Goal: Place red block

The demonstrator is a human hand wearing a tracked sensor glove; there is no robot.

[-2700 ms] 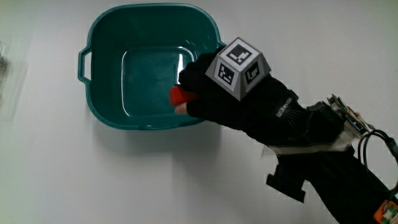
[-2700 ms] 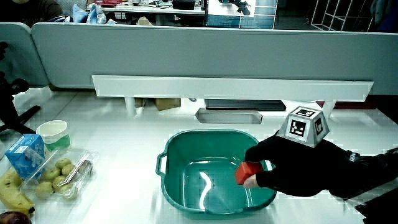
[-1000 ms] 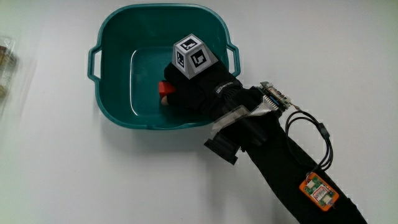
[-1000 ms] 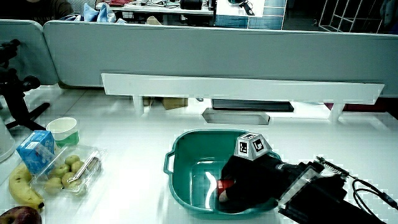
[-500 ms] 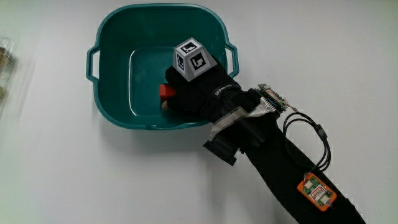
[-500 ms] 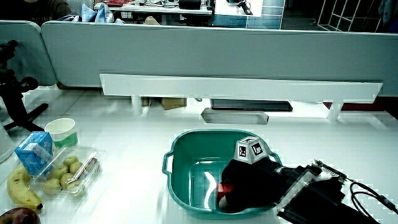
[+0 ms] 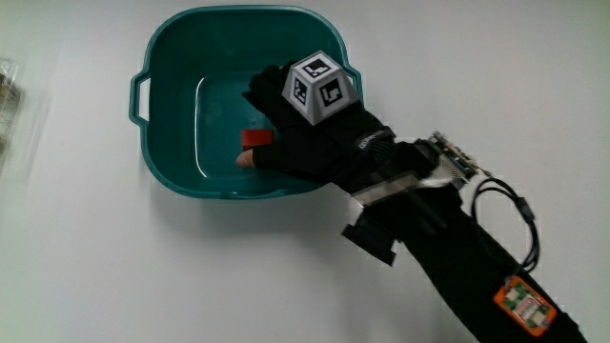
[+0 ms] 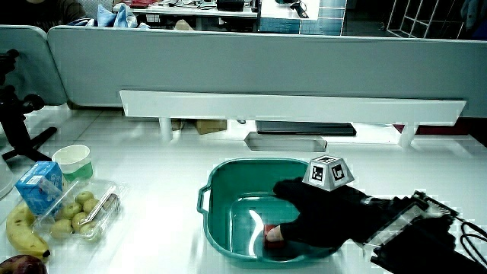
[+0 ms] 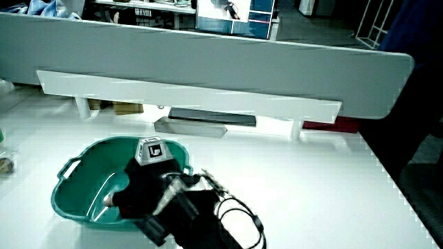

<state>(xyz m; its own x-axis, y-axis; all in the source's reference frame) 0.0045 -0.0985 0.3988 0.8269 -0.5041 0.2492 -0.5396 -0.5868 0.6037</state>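
The red block [image 7: 255, 139] lies on the floor of the teal basin [image 7: 172, 38], close to the wall nearest the person. The gloved hand [image 7: 291, 129] is over the basin with its fingers spread, and its thumb tip rests beside the block without gripping it. The patterned cube [image 7: 321, 88] sits on the back of the hand. In a side view the block [image 8: 271, 231] shows just under the open hand [image 8: 316, 209]. In a side view the hand [image 9: 142, 187] hides the block inside the basin [image 9: 76, 169].
In a side view, a clear tray of kiwis [image 8: 80, 213], a banana [image 8: 19, 232], a blue carton [image 8: 34, 186] and a cup [image 8: 74, 160] stand near the table's edge, beside the basin. A cable with an orange tag [image 7: 522, 303] runs along the forearm.
The fingers have spread and let go of the red block, which now lies on the basin floor. The hand has risen slightly above it.
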